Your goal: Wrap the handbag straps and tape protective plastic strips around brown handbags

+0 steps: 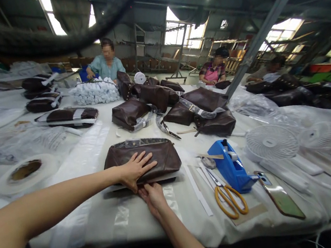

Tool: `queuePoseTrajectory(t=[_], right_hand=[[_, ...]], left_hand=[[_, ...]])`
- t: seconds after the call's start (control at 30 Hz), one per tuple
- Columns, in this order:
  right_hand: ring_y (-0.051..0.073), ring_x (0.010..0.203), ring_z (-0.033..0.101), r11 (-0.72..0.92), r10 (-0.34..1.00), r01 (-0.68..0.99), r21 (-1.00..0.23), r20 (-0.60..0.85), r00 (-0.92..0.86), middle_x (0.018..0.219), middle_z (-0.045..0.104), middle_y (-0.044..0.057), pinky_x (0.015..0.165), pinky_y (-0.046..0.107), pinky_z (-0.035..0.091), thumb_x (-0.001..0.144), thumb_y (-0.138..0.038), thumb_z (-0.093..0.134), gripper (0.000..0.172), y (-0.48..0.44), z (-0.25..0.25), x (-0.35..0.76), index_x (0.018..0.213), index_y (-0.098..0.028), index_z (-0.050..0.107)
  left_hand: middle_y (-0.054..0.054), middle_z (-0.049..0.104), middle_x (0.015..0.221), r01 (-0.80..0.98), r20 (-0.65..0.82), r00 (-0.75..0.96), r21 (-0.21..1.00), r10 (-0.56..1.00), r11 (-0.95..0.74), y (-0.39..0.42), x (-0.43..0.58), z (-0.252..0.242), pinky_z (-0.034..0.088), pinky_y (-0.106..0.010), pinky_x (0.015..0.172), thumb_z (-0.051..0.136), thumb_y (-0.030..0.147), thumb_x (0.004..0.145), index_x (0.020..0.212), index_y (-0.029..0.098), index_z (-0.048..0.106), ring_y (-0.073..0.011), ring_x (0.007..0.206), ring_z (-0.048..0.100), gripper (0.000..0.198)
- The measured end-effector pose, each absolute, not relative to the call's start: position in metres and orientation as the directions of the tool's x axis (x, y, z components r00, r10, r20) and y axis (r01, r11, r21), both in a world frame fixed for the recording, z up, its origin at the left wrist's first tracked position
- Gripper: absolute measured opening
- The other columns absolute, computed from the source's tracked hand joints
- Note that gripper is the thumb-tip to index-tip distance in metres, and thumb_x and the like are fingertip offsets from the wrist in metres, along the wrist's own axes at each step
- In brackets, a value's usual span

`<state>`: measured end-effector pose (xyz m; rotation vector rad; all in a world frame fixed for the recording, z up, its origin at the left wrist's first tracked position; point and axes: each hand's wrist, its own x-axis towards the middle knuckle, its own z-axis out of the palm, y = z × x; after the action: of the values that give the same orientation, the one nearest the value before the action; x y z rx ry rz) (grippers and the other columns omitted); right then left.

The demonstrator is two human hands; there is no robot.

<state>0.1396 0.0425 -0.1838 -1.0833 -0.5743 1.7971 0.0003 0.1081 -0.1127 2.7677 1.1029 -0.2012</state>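
Observation:
A dark brown leather handbag (163, 156) lies on the white-covered table before me, with a strip of clear plastic along its far edge. My left hand (136, 169) presses flat on its upper side, fingers spread. At the near edge of the bag, just below the left thumb, my right hand (153, 196) has its fingers curled together; what they pinch is hidden. Something white and thin shows beneath the bag's near side. To the right lie scissors (230, 201) with orange handles and a blue tape dispenser (232, 168).
More brown bags (130, 114) are heaped behind. Wrapped bags (67, 117) and a large tape roll (27, 172) lie at left. Small white fans (271, 142) and a phone (280, 194) are at right. A slanted metal post (263, 33) rises at right. Co-workers sit across the table.

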Motion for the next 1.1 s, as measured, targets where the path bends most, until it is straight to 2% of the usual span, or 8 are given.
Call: queuePoseTrajectory(t=[0.23, 0.43, 0.53, 0.63, 0.73, 0.83, 0.97, 1.1], right_hand=[[0.018, 0.074, 0.07, -0.454, 0.891, -0.34, -0.824, -0.429, -0.149, 0.093, 0.072, 0.008, 0.062, 0.025, 0.056, 0.069, -0.031, 0.071, 0.033, 0.048, -0.189, 0.142, 0.096, -0.015, 0.062], [0.018, 0.053, 0.067, -0.412, 0.908, -0.061, -0.909, -0.404, -0.111, 0.07, 0.071, 0.01, 0.043, 0.024, 0.051, 0.077, -0.044, 0.062, 0.032, 0.048, -0.195, 0.146, 0.081, -0.013, 0.065], [0.015, 0.037, 0.057, -0.319, 0.93, 0.15, -0.936, -0.339, -0.139, 0.048, 0.063, 0.006, 0.035, 0.023, 0.042, 0.079, -0.049, 0.059, 0.039, 0.045, -0.182, 0.16, 0.059, -0.015, 0.062], [0.013, 0.036, 0.053, -0.104, 0.976, 0.35, -0.931, -0.163, -0.144, 0.045, 0.059, 0.003, 0.038, 0.022, 0.038, 0.083, -0.052, 0.054, 0.046, 0.053, -0.153, 0.187, 0.055, -0.016, 0.061], [0.014, 0.055, 0.057, 0.182, 0.979, 0.514, -0.839, 0.103, -0.178, 0.06, 0.061, 0.004, 0.055, 0.024, 0.041, 0.088, -0.05, 0.048, 0.043, 0.079, -0.118, 0.211, 0.066, -0.016, 0.065], [0.016, 0.071, 0.055, 0.453, 0.889, 0.598, -0.661, 0.285, -0.358, 0.073, 0.061, 0.006, 0.068, 0.026, 0.038, 0.089, -0.043, 0.05, 0.035, 0.112, -0.094, 0.217, 0.07, -0.017, 0.065], [0.016, 0.072, 0.051, 0.729, 0.679, 0.539, -0.423, 0.339, -0.652, 0.072, 0.059, 0.005, 0.068, 0.026, 0.035, 0.089, -0.038, 0.053, 0.031, 0.145, -0.093, 0.209, 0.065, -0.019, 0.062], [0.015, 0.068, 0.048, 0.846, 0.532, 0.466, -0.258, 0.35, -0.771, 0.071, 0.056, 0.003, 0.064, 0.027, 0.033, 0.09, -0.029, 0.05, 0.026, 0.157, -0.111, 0.206, 0.069, -0.019, 0.06]], left_hand=[[-0.027, -0.008, 0.156, 0.68, -0.069, 0.732, 0.005, 0.678, -0.734, 0.092, 0.001, -0.13, 0.01, -0.067, 0.109, 0.077, 0.012, 0.052, 0.151, 0.022, 0.002, -0.0481, 0.141, -0.002, 0.125], [-0.023, -0.008, 0.157, 0.656, 0.063, 0.754, -0.011, 0.654, -0.755, 0.083, -0.004, -0.148, 0.015, -0.069, 0.107, 0.07, 0.008, 0.065, 0.15, 0.03, 0.011, -0.0475, 0.142, 0.0, 0.105], [-0.021, -0.007, 0.158, 0.659, 0.098, 0.751, -0.041, 0.653, -0.751, 0.08, -0.005, -0.156, 0.016, -0.069, 0.107, 0.062, 0.001, 0.068, 0.15, 0.033, 0.012, -0.0451, 0.143, 0.0, 0.101], [-0.02, -0.007, 0.158, 0.659, 0.106, 0.751, -0.04, 0.652, -0.751, 0.079, -0.005, -0.16, 0.015, -0.069, 0.108, 0.061, -0.001, 0.066, 0.15, 0.033, 0.012, -0.0457, 0.142, 0.0, 0.103], [-0.021, -0.008, 0.158, 0.652, 0.118, 0.754, -0.022, 0.646, -0.758, 0.078, -0.005, -0.16, 0.014, -0.07, 0.107, 0.06, -0.001, 0.064, 0.15, 0.034, 0.01, -0.0469, 0.142, 0.0, 0.105], [-0.022, -0.005, 0.157, 0.644, 0.129, 0.76, -0.018, 0.637, -0.765, 0.078, -0.005, -0.161, 0.014, -0.071, 0.107, 0.059, -0.001, 0.064, 0.15, 0.033, 0.011, -0.0466, 0.142, 0.0, 0.104], [-0.021, 0.001, 0.158, 0.651, 0.116, 0.755, -0.008, 0.645, -0.759, 0.08, -0.004, -0.163, 0.014, -0.071, 0.107, 0.062, 0.005, 0.064, 0.15, 0.033, 0.013, -0.0466, 0.142, 0.003, 0.102], [-0.023, 0.008, 0.157, 0.647, 0.106, 0.757, 0.014, 0.645, -0.762, 0.08, -0.005, -0.161, 0.012, -0.072, 0.107, 0.07, 0.014, 0.062, 0.149, 0.031, 0.015, -0.0492, 0.141, 0.006, 0.104]])
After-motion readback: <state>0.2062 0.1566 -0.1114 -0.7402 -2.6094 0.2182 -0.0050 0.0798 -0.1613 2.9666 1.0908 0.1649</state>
